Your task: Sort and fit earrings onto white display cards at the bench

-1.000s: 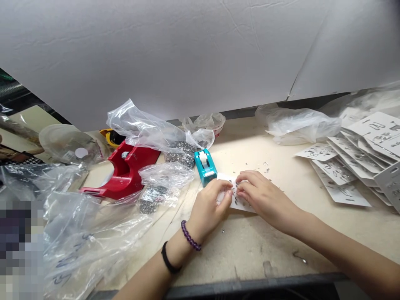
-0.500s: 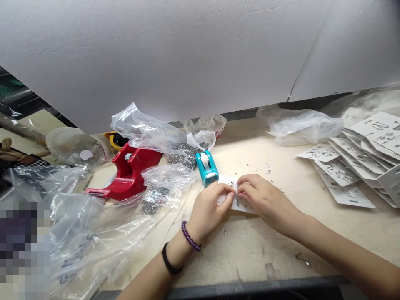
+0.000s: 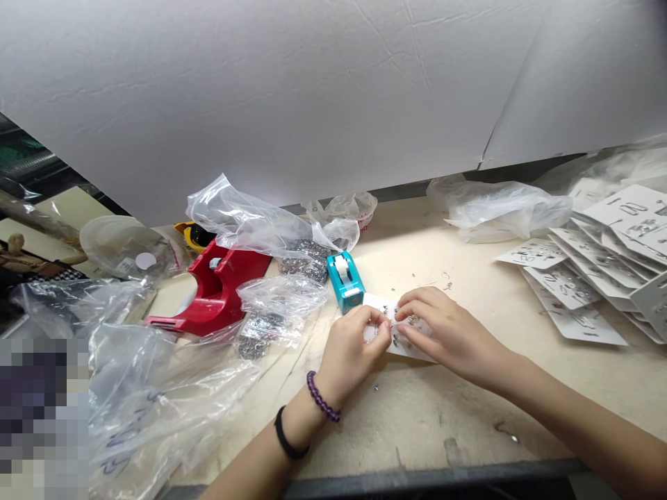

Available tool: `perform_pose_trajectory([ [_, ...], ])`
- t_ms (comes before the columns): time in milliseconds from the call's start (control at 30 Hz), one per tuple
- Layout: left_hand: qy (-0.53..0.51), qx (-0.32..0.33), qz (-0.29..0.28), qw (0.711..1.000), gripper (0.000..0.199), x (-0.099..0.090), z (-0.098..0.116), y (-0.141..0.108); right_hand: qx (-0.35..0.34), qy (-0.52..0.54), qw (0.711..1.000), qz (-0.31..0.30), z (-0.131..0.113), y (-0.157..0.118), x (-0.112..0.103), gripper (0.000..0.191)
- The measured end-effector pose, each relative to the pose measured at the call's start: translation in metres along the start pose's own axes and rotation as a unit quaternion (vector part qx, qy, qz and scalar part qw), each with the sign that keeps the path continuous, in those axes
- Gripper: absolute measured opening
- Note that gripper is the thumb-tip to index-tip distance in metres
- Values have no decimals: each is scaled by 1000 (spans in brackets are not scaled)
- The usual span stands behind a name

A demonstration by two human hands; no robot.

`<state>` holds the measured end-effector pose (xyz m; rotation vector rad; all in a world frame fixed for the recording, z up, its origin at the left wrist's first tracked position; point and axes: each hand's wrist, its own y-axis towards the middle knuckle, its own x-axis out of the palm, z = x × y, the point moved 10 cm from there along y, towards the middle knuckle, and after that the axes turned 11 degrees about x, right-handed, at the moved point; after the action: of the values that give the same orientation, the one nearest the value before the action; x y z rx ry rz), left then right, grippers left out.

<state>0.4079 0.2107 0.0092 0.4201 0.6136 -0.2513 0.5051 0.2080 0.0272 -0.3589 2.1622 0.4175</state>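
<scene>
Nothing cleanly legible. Blue handwritten marker on the clear plastic bag at the table's lower left, unreadable. Stacked white cards at the right table edge carry dark marks, a few shaped like a 2, unconfirmed. White card near the table's front edge: marks too small to read.

Pale workbench (scuffed) under white backdrop

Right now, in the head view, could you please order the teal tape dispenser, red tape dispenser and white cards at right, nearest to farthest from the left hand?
1. Teal tape dispenser, just beyond the left hand.
2. Red tape dispenser, farther off to the left.
3. White cards, farthest, off to the right.
</scene>
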Motion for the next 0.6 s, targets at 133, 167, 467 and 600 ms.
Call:
perform_pose_trajectory([
  [133,-2,-10,15,1000,11,-2,-2,0,31,30,998,45,11,-4,-9,26],
  [167,-4,-12,17,1000,11,-2,-3,0,35,32,997,64,14,-6,-12,30],
  [467,-21,-27,13,999,12,-4,-6,0,18,31,996,81,11,-9,2,12],
  [600,-31,-51,11,998,12,-3,-9,-1,61,59,994,68,17,-9,7,14],
])
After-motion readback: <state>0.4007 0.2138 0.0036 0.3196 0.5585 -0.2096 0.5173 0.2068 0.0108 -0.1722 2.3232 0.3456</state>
